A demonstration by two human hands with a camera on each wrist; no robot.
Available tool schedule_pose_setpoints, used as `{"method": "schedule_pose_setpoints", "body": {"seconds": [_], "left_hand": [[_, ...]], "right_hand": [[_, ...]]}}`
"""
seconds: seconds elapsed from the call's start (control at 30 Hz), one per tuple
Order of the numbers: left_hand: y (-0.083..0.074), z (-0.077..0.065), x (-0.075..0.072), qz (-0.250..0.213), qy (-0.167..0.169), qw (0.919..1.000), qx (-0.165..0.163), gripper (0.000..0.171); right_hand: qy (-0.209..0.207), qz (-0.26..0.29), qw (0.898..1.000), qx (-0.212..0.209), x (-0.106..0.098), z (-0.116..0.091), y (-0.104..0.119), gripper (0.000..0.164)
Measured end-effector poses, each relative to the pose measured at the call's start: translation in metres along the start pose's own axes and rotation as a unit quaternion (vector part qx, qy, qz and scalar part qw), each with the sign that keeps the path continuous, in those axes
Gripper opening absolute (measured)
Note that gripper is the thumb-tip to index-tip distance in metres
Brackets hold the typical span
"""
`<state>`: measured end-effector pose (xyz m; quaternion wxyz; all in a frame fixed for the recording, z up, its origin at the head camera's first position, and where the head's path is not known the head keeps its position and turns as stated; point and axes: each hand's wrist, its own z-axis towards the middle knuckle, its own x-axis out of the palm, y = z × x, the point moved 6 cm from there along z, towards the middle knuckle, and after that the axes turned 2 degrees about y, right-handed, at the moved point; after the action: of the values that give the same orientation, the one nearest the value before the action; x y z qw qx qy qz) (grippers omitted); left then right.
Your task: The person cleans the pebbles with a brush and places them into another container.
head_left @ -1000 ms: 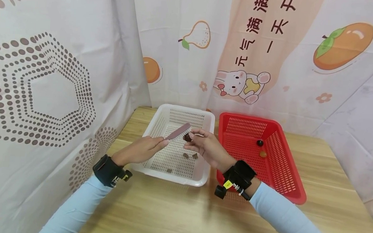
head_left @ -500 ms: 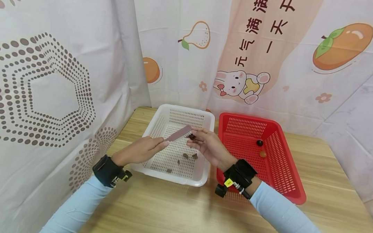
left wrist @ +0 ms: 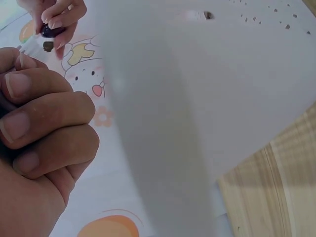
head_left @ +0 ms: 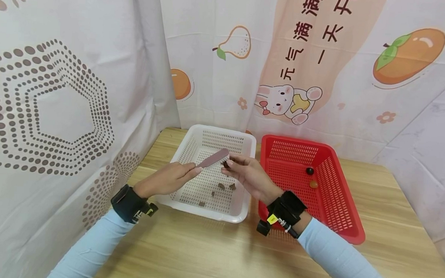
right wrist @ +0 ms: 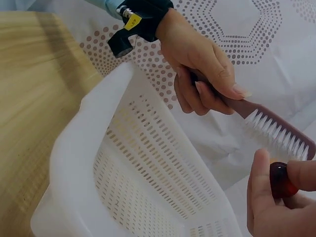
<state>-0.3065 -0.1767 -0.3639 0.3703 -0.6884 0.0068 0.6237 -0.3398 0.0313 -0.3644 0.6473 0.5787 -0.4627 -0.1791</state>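
Head view: The left hand point(head_left: 170, 178) grips the brush point(head_left: 214, 158) by its handle, head angled up and away. The right hand point(head_left: 248, 175) pinches a dark ball point(head_left: 226, 164) at the bristles, over the white basket point(head_left: 219, 215). Brown fragments point(head_left: 221, 186) lie inside that basket. The red basket point(head_left: 288, 171), just beside it on the surface point(head_left: 210, 254), contains a black ball point(head_left: 309, 171) and an amber ball point(head_left: 313, 184).

Left wrist view: The left fingers are curled; the right hand holds the dark ball beyond them.

Right wrist view: The dark ball (glossy, with a reddish tint) sits between thumb and fingers. Bristles face it; contact cannot be confirmed.
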Motion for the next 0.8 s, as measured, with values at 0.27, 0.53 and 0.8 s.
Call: {"method": "schedule_pose_setpoints", "body": {"seconds": [0.27,0.53,0.8], "left_hand": [[-0.0009,-0.0001,0.0009,0.005,0.002,1.0,-0.003,0.044],[-0.0022,0.0005,0.0003,-0.013,0.002,0.9998,-0.012,0.043],[-0.0032,0.0015,0.0021,0.006,0.01,0.9999,-0.008,0.045]], "right_hand": [[-0.009,-0.002,1.0,-0.001,-0.0004,0.0001,-0.0009,0.037],[0.012,0.005,1.0,-0.019,0.0028,0.0017,0.0028,0.039],[0.011,-0.017,1.0,-0.019,0.0031,0.0007,0.0005,0.033]]}}
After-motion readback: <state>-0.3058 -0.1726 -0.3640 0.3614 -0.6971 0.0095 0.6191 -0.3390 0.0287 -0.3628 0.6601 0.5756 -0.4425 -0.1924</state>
